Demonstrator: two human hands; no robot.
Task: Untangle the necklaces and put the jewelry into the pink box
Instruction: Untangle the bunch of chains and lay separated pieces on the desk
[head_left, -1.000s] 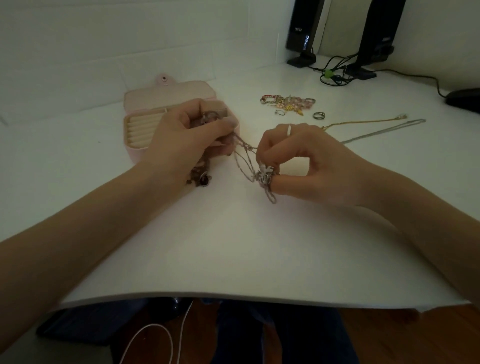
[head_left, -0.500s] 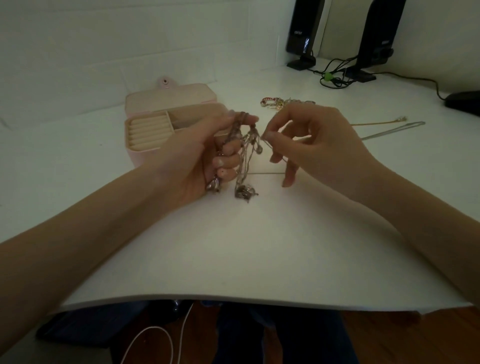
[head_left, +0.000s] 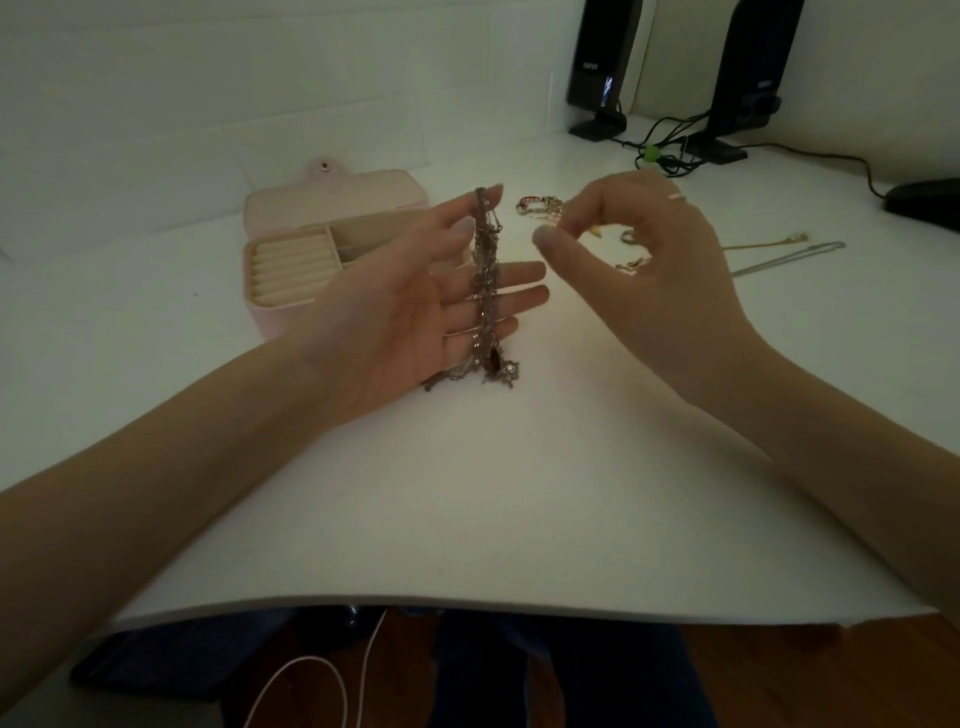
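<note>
Tangled necklaces hang from my left hand; right hand holds nothing that I can see.

My left hand pinches the top of the tangled necklaces between thumb and forefinger; the other fingers lie straight behind the bundle, whose lower end touches the table. My right hand hovers just beside the bundle, not touching it, fingers loosely curled, thumb and forefinger near each other; whether a fine chain runs between them I cannot tell. The pink box sits open directly behind my left hand. Loose rings and two straight chains lie beyond my right hand.
</note>
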